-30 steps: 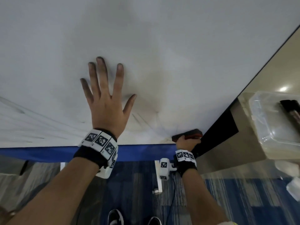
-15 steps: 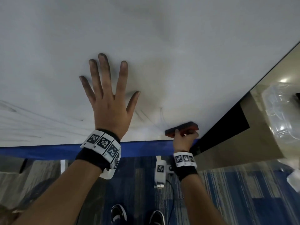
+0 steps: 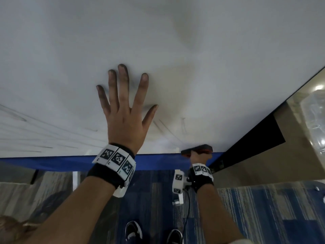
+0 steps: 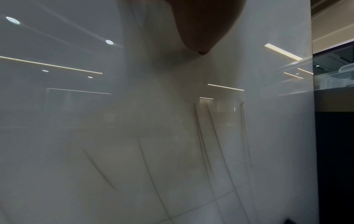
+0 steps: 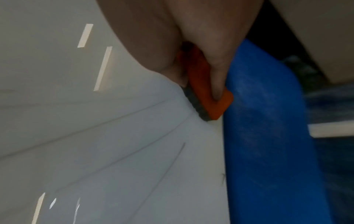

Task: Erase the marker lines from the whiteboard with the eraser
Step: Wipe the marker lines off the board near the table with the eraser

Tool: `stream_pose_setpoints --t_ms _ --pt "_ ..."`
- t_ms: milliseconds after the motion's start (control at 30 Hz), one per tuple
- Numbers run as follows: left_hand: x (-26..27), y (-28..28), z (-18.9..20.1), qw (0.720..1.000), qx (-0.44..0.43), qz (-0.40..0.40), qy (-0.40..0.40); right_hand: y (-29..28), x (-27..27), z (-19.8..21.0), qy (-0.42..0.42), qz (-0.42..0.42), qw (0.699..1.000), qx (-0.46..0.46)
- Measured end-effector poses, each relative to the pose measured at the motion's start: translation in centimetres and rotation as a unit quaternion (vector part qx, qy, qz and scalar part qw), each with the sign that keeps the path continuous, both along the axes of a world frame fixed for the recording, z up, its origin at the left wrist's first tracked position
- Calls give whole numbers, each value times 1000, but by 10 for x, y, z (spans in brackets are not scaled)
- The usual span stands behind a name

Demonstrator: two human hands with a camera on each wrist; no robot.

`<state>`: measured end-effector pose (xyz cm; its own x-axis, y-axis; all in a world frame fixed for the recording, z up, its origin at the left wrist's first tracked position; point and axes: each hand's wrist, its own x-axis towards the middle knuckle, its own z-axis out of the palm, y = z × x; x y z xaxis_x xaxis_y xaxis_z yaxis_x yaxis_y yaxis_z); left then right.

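A large whiteboard (image 3: 175, 50) fills the head view, with a blue strip (image 3: 52, 162) along its lower edge. Thin dark marker lines (image 3: 165, 128) run near the bottom, also seen as marker lines (image 4: 214, 144) and marker lines (image 5: 134, 151). My left hand (image 3: 124, 110) lies flat on the board, fingers spread and smudged dark. My right hand (image 3: 197, 156) grips an orange eraser (image 3: 197, 149) with a dark felt face, pressed on the board at its bottom edge. In the right wrist view the eraser (image 5: 208, 91) sits between my thumb and fingers, right beside the blue strip (image 5: 268, 136).
A black panel (image 3: 253, 141) and a beige wall lie past the board's right edge. A clear plastic container (image 3: 314, 120) sits at the far right. Blue striped carpet (image 3: 263, 208) and my shoes (image 3: 133, 229) are below. A white board leg (image 3: 75, 180) stands under the strip.
My right hand moved the eraser up the board about half a second ago, then back down to the bottom edge. My left hand stays flat on the board.
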<state>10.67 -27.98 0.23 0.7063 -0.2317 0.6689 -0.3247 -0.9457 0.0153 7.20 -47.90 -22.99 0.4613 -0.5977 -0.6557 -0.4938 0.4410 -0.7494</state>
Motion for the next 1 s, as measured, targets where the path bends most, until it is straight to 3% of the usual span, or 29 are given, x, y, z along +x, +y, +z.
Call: stream_pose_setpoints --t_ms 100,200,300,367,433,500,600,667,833,1000 --pt "1 2 0 1000 2 -4 7 -7 0 -7 -3 41 993 107" --pt "-1 3 -4 1000 5 -1 10 2 -5 -1 10 14 999 50" --pt "-2 2 -6 1000 0 -1 10 16 -9 39 -66 8 996 -59" --pt "-3 0 -6 1000 -7 0 16 33 -14 83 -161 21 968 -190" --pt "-5 -3 -6 1000 -10 4 25 53 -15 127 -268 44 917 -292" --pt "-7 -4 -6 999 -12 6 30 69 -12 149 -294 99 874 -373" --pt "-10 -2 -6 999 -4 6 35 71 -10 144 -281 137 856 -411" --pt "-10 2 -6 999 16 5 39 64 -16 117 -269 122 875 -383" --pt "-15 13 -2 997 50 -19 56 53 -11 43 -98 29 984 -146" --pt "-18 24 -4 992 92 -31 76 36 -7 25 14 55 995 79"
